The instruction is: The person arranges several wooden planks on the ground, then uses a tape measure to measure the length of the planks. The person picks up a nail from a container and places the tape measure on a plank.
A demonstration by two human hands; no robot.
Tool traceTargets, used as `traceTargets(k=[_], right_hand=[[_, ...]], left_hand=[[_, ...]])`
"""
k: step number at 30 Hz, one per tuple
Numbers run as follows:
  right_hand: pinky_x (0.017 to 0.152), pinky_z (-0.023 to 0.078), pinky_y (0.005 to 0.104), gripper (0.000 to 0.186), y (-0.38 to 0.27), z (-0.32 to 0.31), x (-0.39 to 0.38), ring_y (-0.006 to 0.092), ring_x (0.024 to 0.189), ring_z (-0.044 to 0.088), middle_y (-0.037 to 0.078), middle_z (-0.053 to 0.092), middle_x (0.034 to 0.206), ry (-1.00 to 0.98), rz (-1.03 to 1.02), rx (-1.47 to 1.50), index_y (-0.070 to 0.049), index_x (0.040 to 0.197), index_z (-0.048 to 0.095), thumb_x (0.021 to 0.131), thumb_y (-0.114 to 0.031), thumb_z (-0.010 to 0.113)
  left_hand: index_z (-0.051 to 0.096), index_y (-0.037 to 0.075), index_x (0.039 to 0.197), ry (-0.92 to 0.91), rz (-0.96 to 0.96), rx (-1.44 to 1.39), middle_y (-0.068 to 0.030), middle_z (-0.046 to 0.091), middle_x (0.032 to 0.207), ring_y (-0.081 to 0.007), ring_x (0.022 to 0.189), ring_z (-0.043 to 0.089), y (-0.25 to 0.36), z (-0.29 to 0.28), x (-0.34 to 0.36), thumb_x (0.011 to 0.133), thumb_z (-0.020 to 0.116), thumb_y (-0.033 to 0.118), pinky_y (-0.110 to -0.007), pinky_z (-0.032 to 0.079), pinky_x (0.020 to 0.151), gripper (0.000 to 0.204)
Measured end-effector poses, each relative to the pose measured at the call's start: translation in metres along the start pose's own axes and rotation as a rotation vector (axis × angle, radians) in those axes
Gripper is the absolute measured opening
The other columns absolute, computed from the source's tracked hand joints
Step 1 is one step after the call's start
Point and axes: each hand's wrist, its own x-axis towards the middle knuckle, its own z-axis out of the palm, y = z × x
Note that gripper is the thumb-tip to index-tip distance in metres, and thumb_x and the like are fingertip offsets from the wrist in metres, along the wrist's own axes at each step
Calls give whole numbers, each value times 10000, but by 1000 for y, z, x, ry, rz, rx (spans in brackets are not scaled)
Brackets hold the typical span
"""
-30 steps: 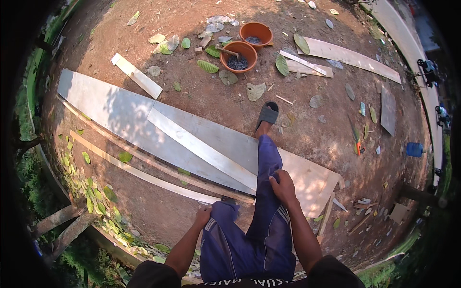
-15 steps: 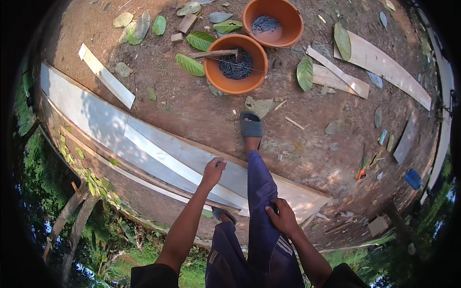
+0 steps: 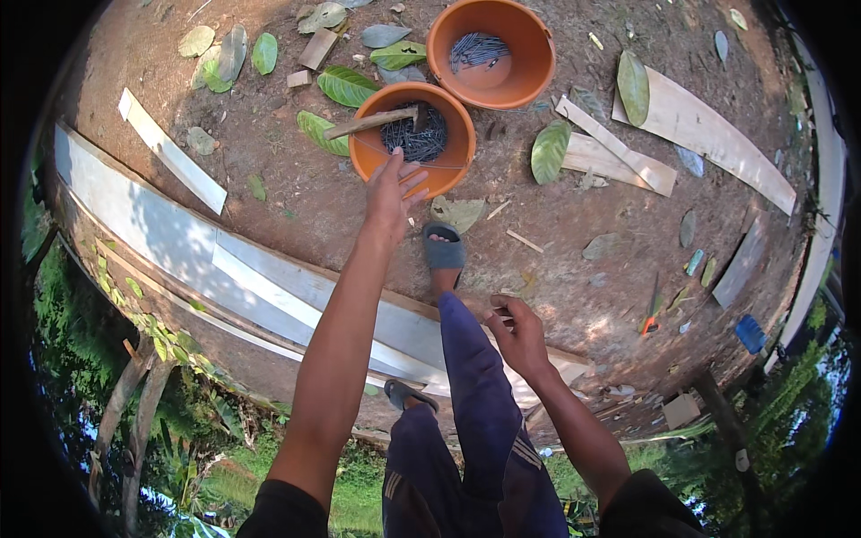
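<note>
Hard to make out: whether the fingertips of the left hand (image 3: pixel 392 190) touch the near pot's rim cannot be told; the curled fingers of the right hand (image 3: pixel 517 334) seem to pinch something thin, too small to tell.
Cut off: both forearms enter from the lower edge; the long pale board (image 3: pixel 179 235) bends off toward the left rim.
Left hand: fingers spread, holding nothing, at the near rim of the near orange pot (image 3: pixel 408 170).
Right hand: half closed, low beside the knee, over the board's right end.
Open room: bare brown earth lies between the pots and the board, strewn with leaves; offcut planks (image 3: pixel 691 125) lie well apart to the right.
Near orange pot: dark nails (image 3: pixel 414 139), with a wooden handle (image 3: pixel 369 123) lying across its rim.
Far orange pot (image 3: pixel 529 63): touching the near one, a smaller heap of nails (image 3: pixel 475 49).
Foot: a grey sandal (image 3: pixel 443 248) on the earth just below the near pot.
</note>
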Motion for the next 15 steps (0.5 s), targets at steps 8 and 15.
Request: traceTargets(k=[8,15], right_hand=[[798,525,443,224,-70,-60,367,351,888,674,187,689,979,465,-733,-408,-41,1068,704,908,-190,654],[884,539,443,202,-46,-84,547,322,997,686,130,729,1007,143,-599,-1227,-187,1060,745,886,-255,669]], left_hand=[[372,3,1428,276,-181,-64,-184,592,1233,-272,1060,626,-146,-58,-31,1025,277,635,-430,477,907,756],[471,-19,1359,527,-673,-20,-182,669,1051,-267,867,674,-339,-134,-143,1035,280,613,-406,526,728,735]])
